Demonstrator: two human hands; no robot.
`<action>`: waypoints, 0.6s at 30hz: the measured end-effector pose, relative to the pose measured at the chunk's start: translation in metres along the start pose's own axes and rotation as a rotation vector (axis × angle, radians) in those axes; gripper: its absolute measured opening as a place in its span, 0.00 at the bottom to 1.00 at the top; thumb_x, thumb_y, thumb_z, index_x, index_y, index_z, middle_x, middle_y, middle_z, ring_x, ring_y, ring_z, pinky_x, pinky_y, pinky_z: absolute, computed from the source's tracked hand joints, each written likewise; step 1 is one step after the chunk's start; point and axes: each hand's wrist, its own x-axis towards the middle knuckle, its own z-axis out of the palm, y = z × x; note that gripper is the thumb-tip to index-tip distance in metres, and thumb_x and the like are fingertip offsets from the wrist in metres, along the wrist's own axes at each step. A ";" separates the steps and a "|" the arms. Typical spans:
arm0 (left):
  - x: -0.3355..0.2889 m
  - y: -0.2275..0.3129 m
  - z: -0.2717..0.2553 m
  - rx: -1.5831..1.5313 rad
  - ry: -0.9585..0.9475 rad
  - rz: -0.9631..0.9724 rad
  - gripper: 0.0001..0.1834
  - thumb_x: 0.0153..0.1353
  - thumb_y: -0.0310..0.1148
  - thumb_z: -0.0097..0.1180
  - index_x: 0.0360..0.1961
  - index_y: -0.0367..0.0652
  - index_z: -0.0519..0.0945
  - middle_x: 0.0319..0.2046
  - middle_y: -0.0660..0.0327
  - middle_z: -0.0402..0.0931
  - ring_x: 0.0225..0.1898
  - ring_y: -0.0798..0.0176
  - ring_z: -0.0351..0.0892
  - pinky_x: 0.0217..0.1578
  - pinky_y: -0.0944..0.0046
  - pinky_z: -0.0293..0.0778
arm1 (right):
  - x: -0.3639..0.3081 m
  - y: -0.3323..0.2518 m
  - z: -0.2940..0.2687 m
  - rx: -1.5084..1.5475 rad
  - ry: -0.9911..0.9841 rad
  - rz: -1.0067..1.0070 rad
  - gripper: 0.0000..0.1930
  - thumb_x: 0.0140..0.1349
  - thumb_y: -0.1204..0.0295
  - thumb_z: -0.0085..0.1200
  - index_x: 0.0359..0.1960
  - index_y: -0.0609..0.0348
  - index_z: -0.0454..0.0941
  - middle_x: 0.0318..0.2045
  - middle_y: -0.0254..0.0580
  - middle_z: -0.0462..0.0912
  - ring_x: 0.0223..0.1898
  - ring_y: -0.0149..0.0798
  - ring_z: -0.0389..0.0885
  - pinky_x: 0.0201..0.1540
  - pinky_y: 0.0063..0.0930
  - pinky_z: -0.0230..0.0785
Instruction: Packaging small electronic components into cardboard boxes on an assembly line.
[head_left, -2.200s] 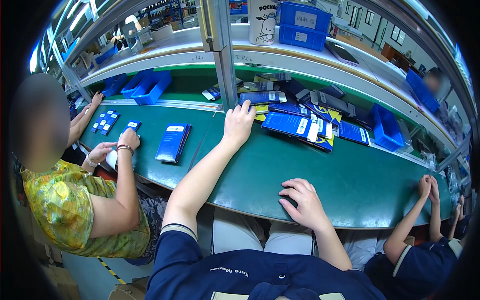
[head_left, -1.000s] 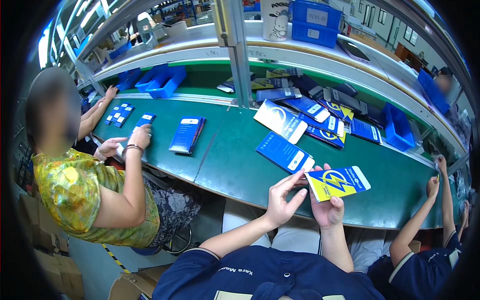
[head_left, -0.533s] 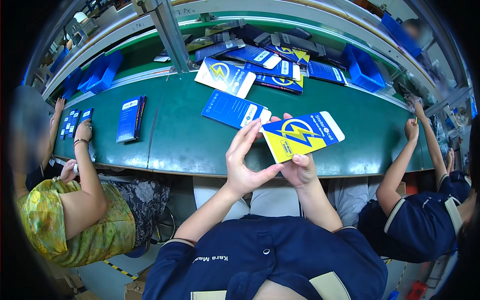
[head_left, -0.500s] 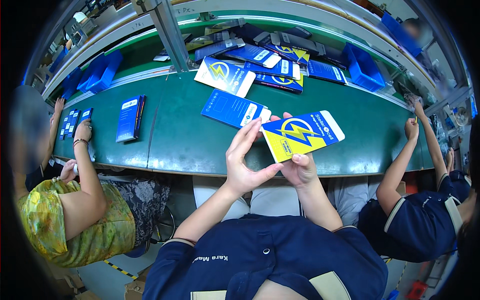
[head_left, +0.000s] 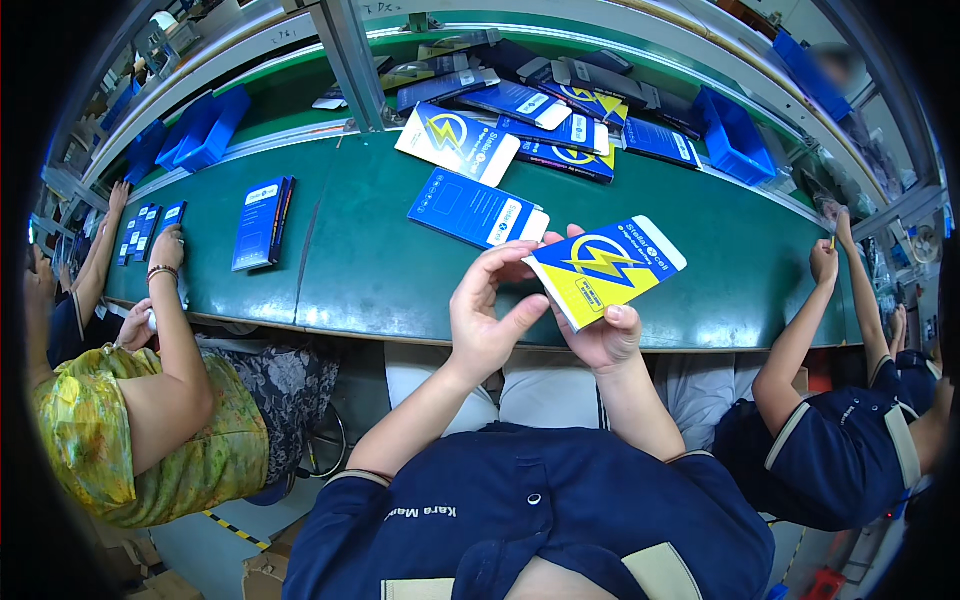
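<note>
A flat blue and yellow cardboard box (head_left: 605, 270) with a lightning-bolt print is tilted in front of me above the table's near edge. My right hand (head_left: 605, 340) supports it from below, thumb on its lower edge and fingers behind. Beside the box's left end is my left hand (head_left: 490, 315). Its fingers are curved with their tips by the upper left corner, and its thumb stands apart from them. Just beyond lies a blue box (head_left: 475, 210) with a white end flap. A white, yellow and blue box (head_left: 457, 145) rests behind that one.
A heap of similar boxes (head_left: 560, 105) lies at the back of the green table (head_left: 370, 270). Blue bins (head_left: 735, 140) stand back right and back left (head_left: 208, 130). Left is a small stack of boxes (head_left: 262, 225). Co-workers' arms (head_left: 180, 330) reach in at both sides.
My left thumb has drawn away from the box's lower left corner. The box has turned slightly in my right hand, its lower left corner shifting a little right.
</note>
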 end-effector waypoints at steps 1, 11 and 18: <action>0.001 0.000 -0.001 0.000 0.002 -0.001 0.25 0.56 0.27 0.69 0.54 0.34 0.74 0.55 0.52 0.75 0.51 0.63 0.76 0.53 0.63 0.72 | 0.001 0.000 0.001 -0.013 0.008 -0.001 0.52 0.39 0.71 0.67 0.70 0.60 0.54 0.68 0.57 0.62 0.69 0.52 0.63 0.72 0.43 0.55; 0.008 0.022 -0.010 0.082 0.024 -0.449 0.12 0.58 0.24 0.66 0.42 0.33 0.78 0.37 0.61 0.80 0.38 0.71 0.79 0.44 0.70 0.76 | 0.001 0.000 0.001 -0.104 0.014 -0.038 0.52 0.34 0.74 0.63 0.69 0.62 0.56 0.64 0.58 0.67 0.68 0.58 0.63 0.73 0.50 0.50; 0.002 0.023 -0.004 0.097 0.045 -0.385 0.12 0.59 0.23 0.65 0.42 0.35 0.78 0.38 0.61 0.79 0.38 0.73 0.78 0.42 0.70 0.76 | 0.000 0.000 -0.001 -0.037 0.015 -0.015 0.51 0.35 0.74 0.62 0.69 0.63 0.56 0.63 0.58 0.68 0.69 0.59 0.62 0.73 0.53 0.50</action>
